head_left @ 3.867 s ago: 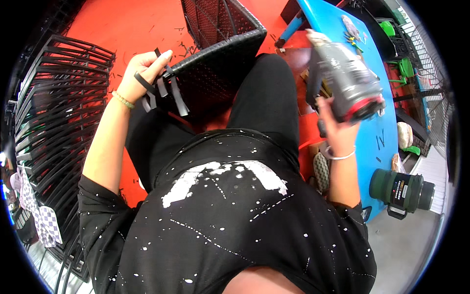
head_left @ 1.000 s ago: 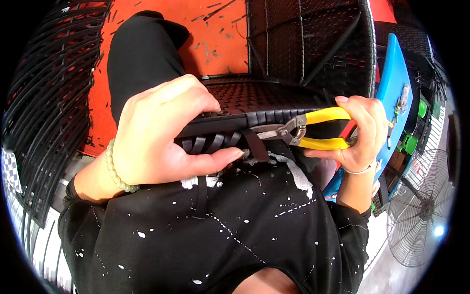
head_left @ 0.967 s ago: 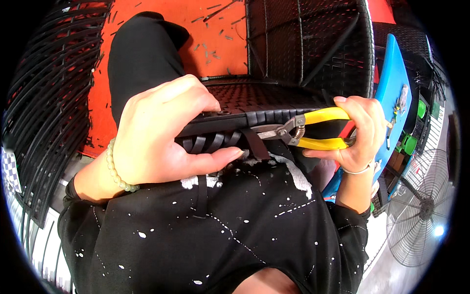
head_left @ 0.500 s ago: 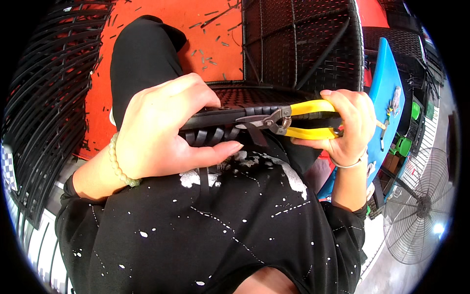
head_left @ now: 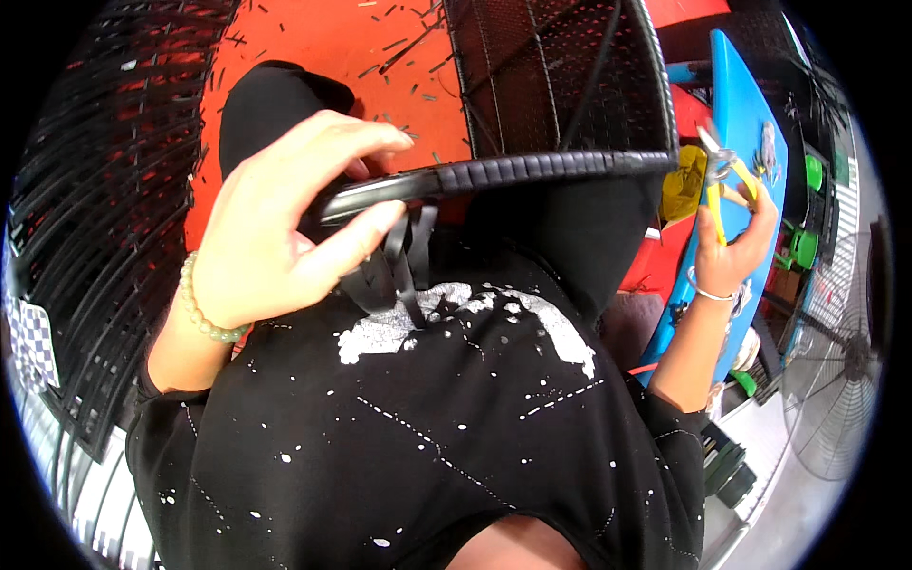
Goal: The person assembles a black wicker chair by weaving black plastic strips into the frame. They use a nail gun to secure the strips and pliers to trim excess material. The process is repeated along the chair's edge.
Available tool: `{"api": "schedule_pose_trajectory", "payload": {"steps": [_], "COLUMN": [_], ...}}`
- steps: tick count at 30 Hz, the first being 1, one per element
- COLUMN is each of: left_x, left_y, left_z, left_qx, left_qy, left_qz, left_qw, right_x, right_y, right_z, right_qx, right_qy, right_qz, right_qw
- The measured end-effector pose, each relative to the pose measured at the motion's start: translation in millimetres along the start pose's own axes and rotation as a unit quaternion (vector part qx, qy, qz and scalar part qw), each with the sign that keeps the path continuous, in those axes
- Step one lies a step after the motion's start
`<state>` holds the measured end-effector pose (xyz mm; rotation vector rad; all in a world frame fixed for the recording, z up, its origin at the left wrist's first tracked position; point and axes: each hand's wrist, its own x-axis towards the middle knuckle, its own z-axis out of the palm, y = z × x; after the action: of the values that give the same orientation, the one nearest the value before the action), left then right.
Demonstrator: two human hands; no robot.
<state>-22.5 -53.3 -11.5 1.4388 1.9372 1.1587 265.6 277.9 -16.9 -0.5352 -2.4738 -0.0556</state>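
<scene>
My left hand (head_left: 266, 214) is round the near-left end of a black woven furniture frame (head_left: 513, 169), thumb below its rim and fingers above. The rim is wrapped in black strip, and several loose black strips (head_left: 404, 256) hang beneath it by my thumb. Out to the right, my right hand (head_left: 733, 252) holds yellow-handled pruning shears (head_left: 719, 204) with the blades pointing up and the handles spread apart. The shears are clear of the frame, in front of a blue board (head_left: 736, 104).
Black strip offcuts (head_left: 404, 43) lie scattered on the red floor covering (head_left: 313, 28). Stacked black slatted frames (head_left: 104, 218) fill the left side. A yellow object (head_left: 682, 180) sits beside the blue board. A large fan (head_left: 841, 370) stands at far right.
My right hand has carried the shears away from the frame's rim, out to the right, and turned them blades up. The rim has tilted; my left hand stays at its left end.
</scene>
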Motion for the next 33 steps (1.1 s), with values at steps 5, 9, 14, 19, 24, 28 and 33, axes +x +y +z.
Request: {"api": "schedule_pose_trajectory", "payload": {"steps": [5, 9, 14, 19, 24, 28, 33], "left_x": [13.1, 21.5, 36.2, 38.1, 39.3, 39.1, 32.5], "left_y": [12.2, 40.0, 38.5, 48.4, 40.0, 35.4, 39.2], "left_z": [-16.5, -22.5, -19.2, -15.3, -8.6, -7.2, 9.9], "left_qx": [0.108, 0.179, 0.212, 0.264, 0.207, 0.12, -0.126], "left_qy": [-0.077, -0.164, -0.22, -0.207, -0.174, -0.163, -0.139], "left_qz": [0.095, 0.117, 0.139, 0.181, 0.202, 0.131, -0.002], "left_qw": [0.987, 0.963, 0.942, 0.924, 0.941, 0.97, 0.982], "right_x": [-91.0, -172.3, -192.7, -186.5, -123.5, -33.5, 34.8], "right_y": [97.9, 185.7, 207.3, 200.8, 157.5, 20.9, -94.2], "right_z": [-27.1, -58.3, -46.5, -28.9, 8.9, 29.0, 39.5], "right_qx": [-0.207, -0.319, -0.327, -0.35, -0.201, 0.053, 0.244], "right_qy": [0.014, -0.045, -0.195, -0.222, -0.054, 0.0, -0.028], "right_qz": [0.193, 0.33, 0.48, 0.453, 0.238, 0.036, -0.167], "right_qw": [0.959, 0.887, 0.79, 0.79, 0.949, 0.998, 0.955]}}
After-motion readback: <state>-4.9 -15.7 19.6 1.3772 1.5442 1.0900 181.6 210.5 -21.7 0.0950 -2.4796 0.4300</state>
